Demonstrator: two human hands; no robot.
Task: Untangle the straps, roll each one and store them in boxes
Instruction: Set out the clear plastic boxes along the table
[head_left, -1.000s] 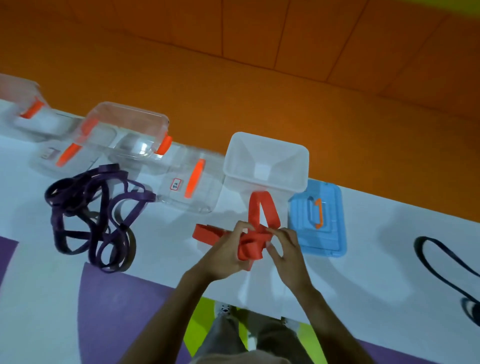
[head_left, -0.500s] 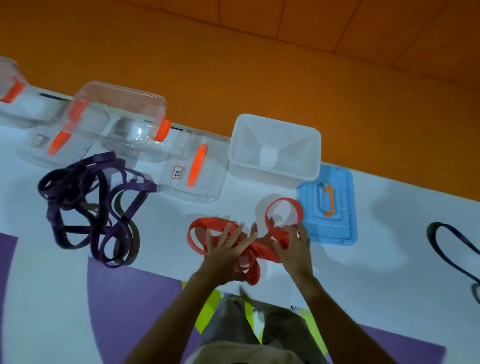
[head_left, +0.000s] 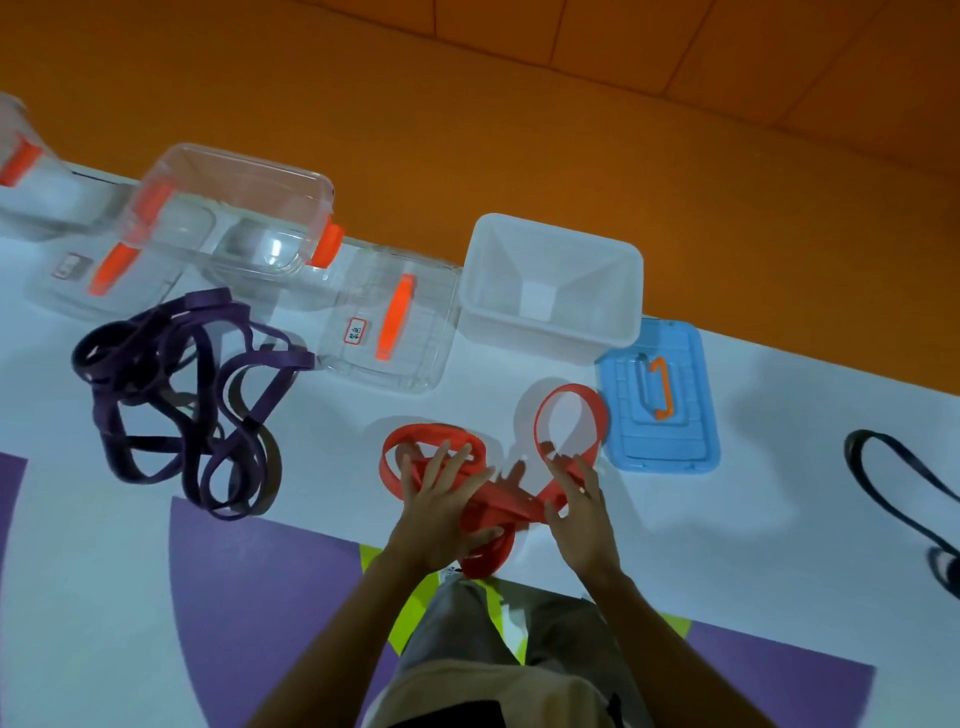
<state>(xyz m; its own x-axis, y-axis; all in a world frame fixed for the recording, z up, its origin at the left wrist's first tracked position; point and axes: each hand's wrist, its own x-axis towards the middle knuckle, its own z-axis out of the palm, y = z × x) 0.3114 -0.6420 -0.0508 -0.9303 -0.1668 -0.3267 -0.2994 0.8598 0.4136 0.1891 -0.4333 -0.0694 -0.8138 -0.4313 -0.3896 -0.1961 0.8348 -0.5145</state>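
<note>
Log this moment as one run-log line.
stage: untangling red strap | left hand: open, fingers spread on it | right hand: open, touching it | purple straps: tangled | white box: no strap inside

Looped red strap (head_left: 506, 499), tangled purple straps (head_left: 275, 358)

black strap (head_left: 852, 460) cut off at right edge.

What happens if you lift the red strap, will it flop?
Probably it flops: the red strap lies twisted in loose curves. Its loop beside the blue lid stands on edge, so it may spring back a little. Thin, so likely light.
</note>
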